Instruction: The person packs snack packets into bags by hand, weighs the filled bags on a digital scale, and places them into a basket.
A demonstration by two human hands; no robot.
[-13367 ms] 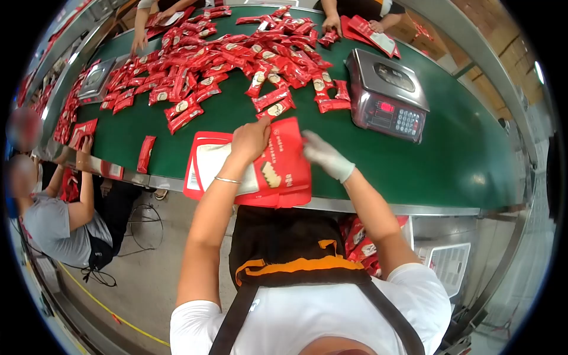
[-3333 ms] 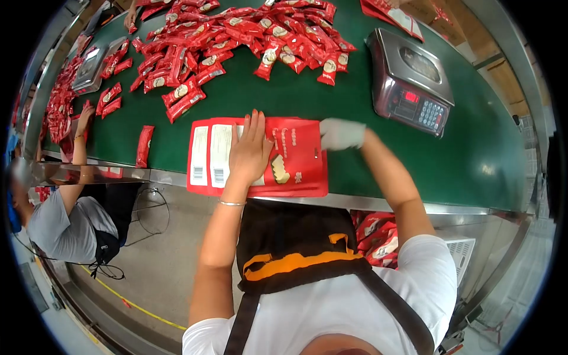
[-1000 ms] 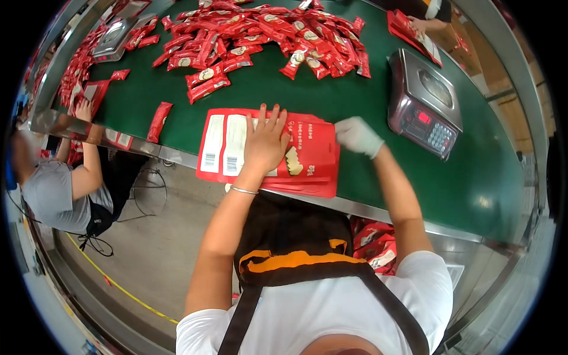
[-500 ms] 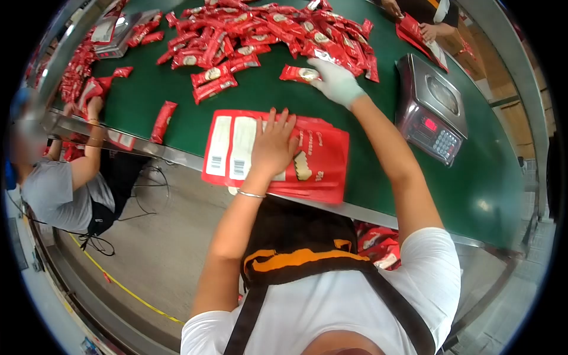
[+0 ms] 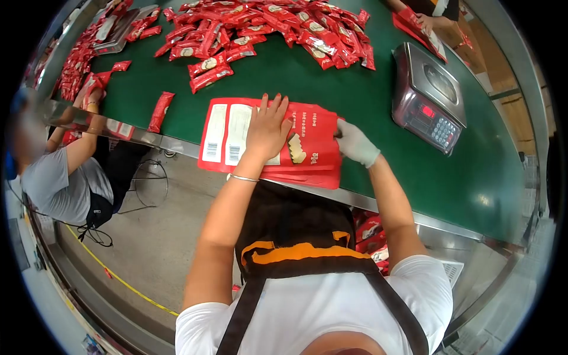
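A stack of flat red printed pouches [image 5: 316,160] lies at the table's near edge, white label panels and barcodes on its left part. My left hand [image 5: 269,130] rests flat on the top pouch, fingers stretched out, a bracelet at the wrist. At the stack's right edge my right hand [image 5: 358,144], in a white glove, has its fingers curled in at the side of the top pouch; the fingertips are partly hidden. A single small red packet [image 5: 161,112] lies left of the stack. Beyond is a large heap of such packets [image 5: 248,29].
A digital scale [image 5: 432,94] stands on the green table [image 5: 378,171] to the right. Another scale [image 5: 121,35] is at the far left. One co-worker [image 5: 65,171] handles red packaging at left; another person's hand [image 5: 426,22] holds a red pouch at upper right.
My right hand has come back from the heap to the pouches' right edge. The loose packet it was touching no longer shows on the table. My left hand stays on the stack.
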